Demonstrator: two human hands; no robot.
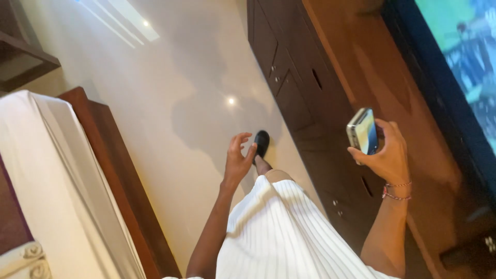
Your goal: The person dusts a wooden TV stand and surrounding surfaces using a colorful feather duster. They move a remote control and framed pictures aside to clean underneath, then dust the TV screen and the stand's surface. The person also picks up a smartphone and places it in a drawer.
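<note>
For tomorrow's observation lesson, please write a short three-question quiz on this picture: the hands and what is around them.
1. True or false: the right hand holds a phone.
2. Which best tells the left hand? A) gripping a cup B) empty, fingers loosely spread C) resting flat on the bed
3. What dark furniture runs along the wall beside the right hand?

Key:
1. True.
2. B; it hangs over the glossy floor, near the black shoe.
3. A wooden cabinet with a screen above it.
</note>
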